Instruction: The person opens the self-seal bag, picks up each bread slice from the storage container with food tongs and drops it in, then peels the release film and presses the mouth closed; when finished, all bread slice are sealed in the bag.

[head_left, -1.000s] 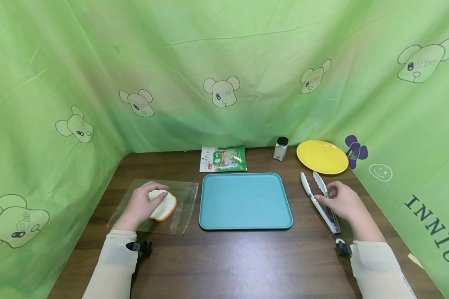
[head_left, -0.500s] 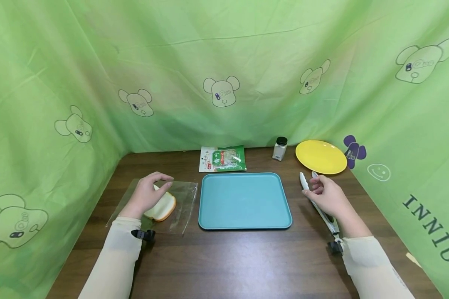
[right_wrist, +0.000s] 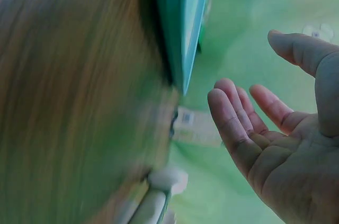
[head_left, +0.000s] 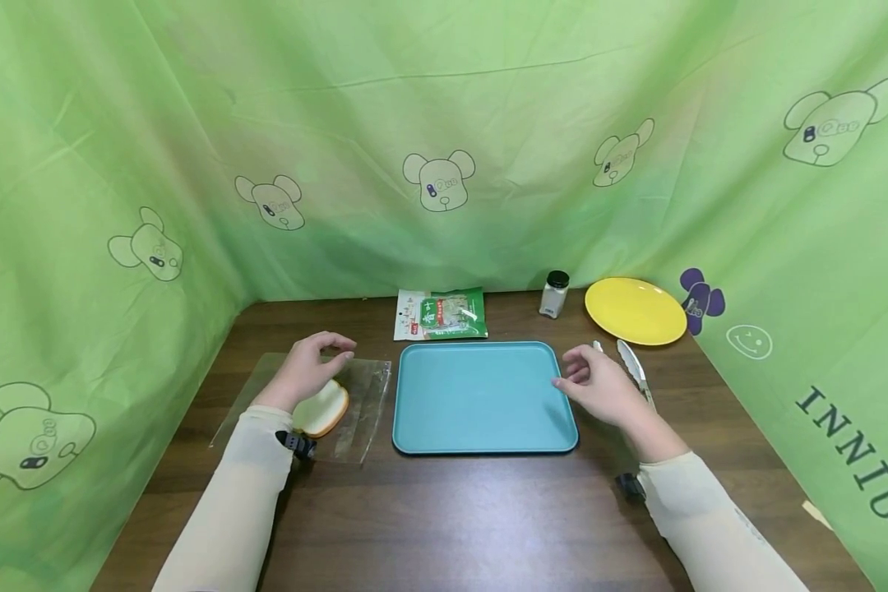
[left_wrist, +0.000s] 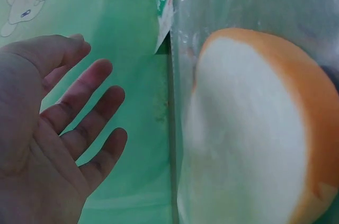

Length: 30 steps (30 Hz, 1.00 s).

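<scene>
The left hand (head_left: 308, 372) hovers over a clear plastic bag (head_left: 366, 411) with a bread slice (head_left: 324, 410) on or in it; I cannot tell which. In the left wrist view the fingers of the left hand (left_wrist: 69, 113) are spread and empty, beside the bread (left_wrist: 249, 128). Above the right edge of the blue tray (head_left: 484, 399), the right hand (head_left: 605, 393) holds nothing. Its relaxed, empty fingers show in the right wrist view, where the hand (right_wrist: 280, 144) is near the tray (right_wrist: 175, 17). Metal tongs (head_left: 631, 362) lie partly hidden behind the right hand.
Behind the tray lies a green and white packet (head_left: 441, 315). A small jar with a black lid (head_left: 555, 294) stands at the back, left of a yellow plate (head_left: 635, 311). Green printed cloth (head_left: 355, 205) surrounds the wooden table (head_left: 444, 526) at the back and sides.
The right hand has moved left from over the tongs to the tray's right edge. My left hand has shifted right and slightly toward the back, uncovering none of the held-still objects' new positions.
</scene>
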Each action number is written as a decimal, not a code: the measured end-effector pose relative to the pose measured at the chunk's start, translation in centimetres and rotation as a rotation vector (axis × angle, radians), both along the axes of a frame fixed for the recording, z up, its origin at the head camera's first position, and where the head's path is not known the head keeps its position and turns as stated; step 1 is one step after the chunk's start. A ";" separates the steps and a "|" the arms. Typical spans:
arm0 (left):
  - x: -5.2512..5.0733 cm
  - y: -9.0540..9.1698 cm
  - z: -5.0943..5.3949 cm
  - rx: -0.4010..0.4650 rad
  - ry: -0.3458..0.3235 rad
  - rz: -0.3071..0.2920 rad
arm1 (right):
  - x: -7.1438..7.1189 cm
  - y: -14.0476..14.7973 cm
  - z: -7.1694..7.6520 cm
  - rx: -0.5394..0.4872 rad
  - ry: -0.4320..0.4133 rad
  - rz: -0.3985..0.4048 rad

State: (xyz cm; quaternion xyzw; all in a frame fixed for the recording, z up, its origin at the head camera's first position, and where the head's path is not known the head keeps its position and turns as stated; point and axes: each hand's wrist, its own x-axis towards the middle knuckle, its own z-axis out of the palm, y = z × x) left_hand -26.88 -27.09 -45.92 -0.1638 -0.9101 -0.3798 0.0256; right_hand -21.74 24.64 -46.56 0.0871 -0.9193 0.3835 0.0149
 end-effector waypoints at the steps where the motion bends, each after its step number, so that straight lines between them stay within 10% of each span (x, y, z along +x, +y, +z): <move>1: -0.1 0.1 -0.1 -0.001 -0.015 -0.001 | -0.1 -0.5 0.0 -0.009 -0.006 0.008; 30: -3.0 2.3 -2.6 -0.140 -0.143 -0.094 | 0.2 -13.6 0.3 -0.112 -0.175 0.351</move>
